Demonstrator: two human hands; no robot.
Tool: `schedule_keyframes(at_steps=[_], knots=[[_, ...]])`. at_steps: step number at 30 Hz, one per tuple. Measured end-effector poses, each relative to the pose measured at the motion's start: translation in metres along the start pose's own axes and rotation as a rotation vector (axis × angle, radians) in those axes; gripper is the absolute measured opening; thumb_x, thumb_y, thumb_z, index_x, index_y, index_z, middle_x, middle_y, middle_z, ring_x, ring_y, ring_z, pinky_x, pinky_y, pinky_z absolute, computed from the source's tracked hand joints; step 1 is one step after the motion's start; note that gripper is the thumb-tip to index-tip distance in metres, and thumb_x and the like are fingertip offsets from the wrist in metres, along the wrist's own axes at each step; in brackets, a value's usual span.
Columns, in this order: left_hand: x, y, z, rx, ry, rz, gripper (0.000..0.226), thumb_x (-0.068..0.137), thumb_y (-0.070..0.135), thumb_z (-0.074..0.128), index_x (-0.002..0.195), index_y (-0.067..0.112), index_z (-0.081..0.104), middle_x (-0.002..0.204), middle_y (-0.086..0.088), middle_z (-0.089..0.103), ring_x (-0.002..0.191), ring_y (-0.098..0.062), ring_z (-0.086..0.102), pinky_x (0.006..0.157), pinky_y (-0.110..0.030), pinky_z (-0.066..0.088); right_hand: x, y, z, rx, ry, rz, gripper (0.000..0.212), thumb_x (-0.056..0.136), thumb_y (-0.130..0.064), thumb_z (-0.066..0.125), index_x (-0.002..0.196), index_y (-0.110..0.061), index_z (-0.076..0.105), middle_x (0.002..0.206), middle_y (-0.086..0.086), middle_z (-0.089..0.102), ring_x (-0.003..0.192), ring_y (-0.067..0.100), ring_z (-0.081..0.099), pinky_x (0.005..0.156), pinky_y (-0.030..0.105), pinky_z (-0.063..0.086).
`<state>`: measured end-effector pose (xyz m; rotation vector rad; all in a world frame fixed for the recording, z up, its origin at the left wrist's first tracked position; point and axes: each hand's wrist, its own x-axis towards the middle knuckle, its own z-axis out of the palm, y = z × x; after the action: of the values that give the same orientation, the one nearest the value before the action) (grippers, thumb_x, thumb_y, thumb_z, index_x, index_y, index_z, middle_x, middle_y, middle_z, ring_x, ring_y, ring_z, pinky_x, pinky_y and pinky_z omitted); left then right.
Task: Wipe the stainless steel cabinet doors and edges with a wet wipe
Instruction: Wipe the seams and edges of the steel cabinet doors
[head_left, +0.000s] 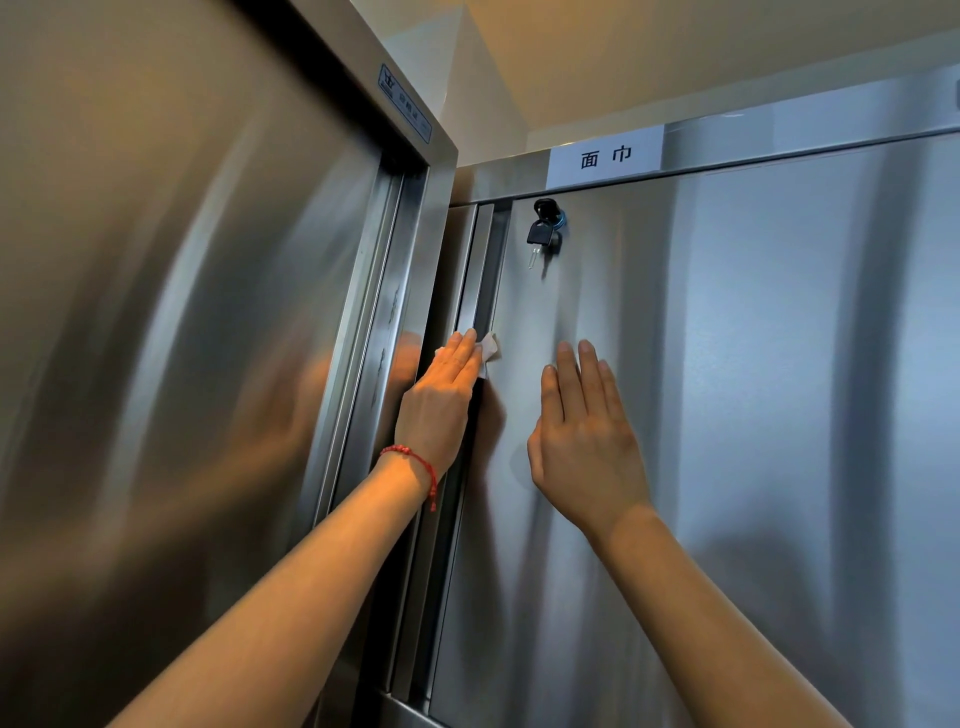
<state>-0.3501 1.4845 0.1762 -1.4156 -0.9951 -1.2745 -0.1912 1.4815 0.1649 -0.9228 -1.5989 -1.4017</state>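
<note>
Wet wipe (488, 349) — under left hand (441, 395)

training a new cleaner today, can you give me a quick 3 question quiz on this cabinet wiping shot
1. True or false: the left hand presses the wet wipe with straight fingers against the left edge of the cabinet door.
2. What is the right hand doing? A) turning a key B) resting flat on the door C) holding a second wipe
3. Fill in: the keys hang from the lock near the door's upper ____ corner, below the white label.

Key: 1 true; 2 B; 3 left
</note>
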Motion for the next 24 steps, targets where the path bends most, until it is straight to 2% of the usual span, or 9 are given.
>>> schedule_keyframes(at_steps=[8, 11, 13, 17, 22, 24], knots=[[0.022, -0.002, 0.001, -0.027, -0.034, -0.04, 0.045, 0.074, -0.025, 0.048, 0.118, -0.015, 0.054, 0.125, -0.032, 0.051, 0.116, -0.049, 0.048, 0.1, -0.05, 0.028, -0.001, 0.0, 0.002, -0.013, 0.018, 0.0, 0.052, 0.083, -0.023, 0.053, 0.127, 0.006, 0.054, 0.135, 0.028, 0.046, 0.129, 0.043, 0.04, 0.108, 0.05, 0.03], [0.03, -0.005, 0.001, -0.011, -0.049, -0.032, 0.047, 0.077, -0.025, 0.047, 0.123, -0.013, 0.05, 0.131, -0.03, 0.046, 0.122, -0.047, 0.043, 0.104, -0.046, 0.025, -0.001, 0.0, 0.001, -0.002, 0.018, 0.002, 0.051, 0.085, -0.023, 0.043, 0.127, 0.006, 0.053, 0.135, 0.028, 0.046, 0.129, 0.043, 0.039, 0.109, 0.05, 0.032], [0.035, -0.007, 0.002, 0.003, -0.058, -0.029, 0.049, 0.081, -0.023, 0.045, 0.128, -0.01, 0.045, 0.137, -0.026, 0.041, 0.129, -0.041, 0.038, 0.108, -0.038, 0.021, -0.001, 0.0, 0.001, 0.008, 0.013, 0.004, 0.055, 0.085, -0.025, 0.035, 0.127, 0.005, 0.053, 0.136, 0.028, 0.046, 0.129, 0.043, 0.039, 0.108, 0.05, 0.032], [0.047, -0.011, 0.003, 0.042, -0.08, -0.026, 0.051, 0.089, -0.015, 0.04, 0.138, -0.001, 0.034, 0.148, -0.017, 0.028, 0.14, -0.028, 0.024, 0.111, -0.025, 0.009, -0.001, 0.0, 0.001, 0.004, 0.01, 0.001, 0.056, 0.085, -0.027, 0.033, 0.127, 0.005, 0.054, 0.135, 0.028, 0.046, 0.129, 0.044, 0.04, 0.108, 0.05, 0.031], [0.06, -0.013, 0.003, 0.073, -0.094, -0.032, 0.054, 0.092, -0.012, 0.037, 0.142, 0.003, 0.027, 0.152, -0.013, 0.022, 0.142, -0.022, 0.018, 0.11, -0.019, 0.005, -0.001, 0.001, 0.003, -0.025, 0.022, -0.006, 0.054, 0.082, -0.027, 0.053, 0.126, 0.004, 0.055, 0.135, 0.028, 0.047, 0.128, 0.043, 0.041, 0.108, 0.05, 0.032], [0.065, -0.014, 0.004, 0.087, -0.099, -0.037, 0.055, 0.092, -0.011, 0.037, 0.144, 0.005, 0.025, 0.153, -0.011, 0.02, 0.142, -0.02, 0.016, 0.108, -0.017, 0.003, -0.001, 0.001, 0.004, -0.022, 0.026, -0.002, 0.054, 0.081, -0.027, 0.055, 0.126, 0.005, 0.055, 0.134, 0.028, 0.047, 0.128, 0.043, 0.041, 0.107, 0.05, 0.034]])
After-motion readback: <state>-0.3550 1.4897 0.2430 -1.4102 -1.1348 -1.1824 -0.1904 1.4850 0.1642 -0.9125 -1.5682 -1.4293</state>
